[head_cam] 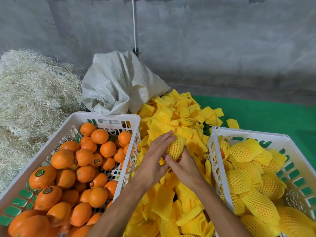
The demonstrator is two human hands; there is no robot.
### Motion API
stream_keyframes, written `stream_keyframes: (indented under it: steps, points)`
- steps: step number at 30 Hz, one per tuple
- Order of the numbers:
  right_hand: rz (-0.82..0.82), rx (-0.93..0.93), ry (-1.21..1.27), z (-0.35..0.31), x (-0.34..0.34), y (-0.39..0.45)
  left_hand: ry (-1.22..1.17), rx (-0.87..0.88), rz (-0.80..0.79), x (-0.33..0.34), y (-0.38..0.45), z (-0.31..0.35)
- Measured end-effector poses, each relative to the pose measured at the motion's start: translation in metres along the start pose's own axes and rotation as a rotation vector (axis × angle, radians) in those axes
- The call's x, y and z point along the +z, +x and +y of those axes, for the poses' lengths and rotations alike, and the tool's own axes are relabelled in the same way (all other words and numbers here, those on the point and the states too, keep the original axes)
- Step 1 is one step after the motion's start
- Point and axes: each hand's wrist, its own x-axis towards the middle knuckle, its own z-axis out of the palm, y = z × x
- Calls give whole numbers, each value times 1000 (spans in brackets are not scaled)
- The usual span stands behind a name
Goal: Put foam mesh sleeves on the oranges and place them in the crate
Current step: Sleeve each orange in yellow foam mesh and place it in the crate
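Round orange in a yellow foam mesh sleeve (175,148) sits between both hands, right over the big loose pile of flat yellow foam sleeves (176,199) in the middle. Left hand (154,160) has its fingers flat along the sleeve's left side, while the right hand (183,165) has its fingers curled around the near end, gripping it. White plastic crate of bare oranges (106,118) on the left, white plastic crate of sleeved ones (248,132) on the right.
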Motion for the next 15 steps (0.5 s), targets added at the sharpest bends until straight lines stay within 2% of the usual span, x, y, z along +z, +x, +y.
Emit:
stream_keyframes:
  steps: [5, 8, 11, 15]
  points:
    - [344, 21, 184, -6, -15, 3, -84, -10, -104, 13, 3, 16]
    - [580, -92, 355, -7, -22, 5, -132, 60, -150, 21, 17, 34]
    - [696, -185, 571, -11, -29, 2, -190, 103, -196, 34, 39, 59]
    - [787, -126, 907, -16, -44, -1, -263, 81, -297, 58, 60, 86]
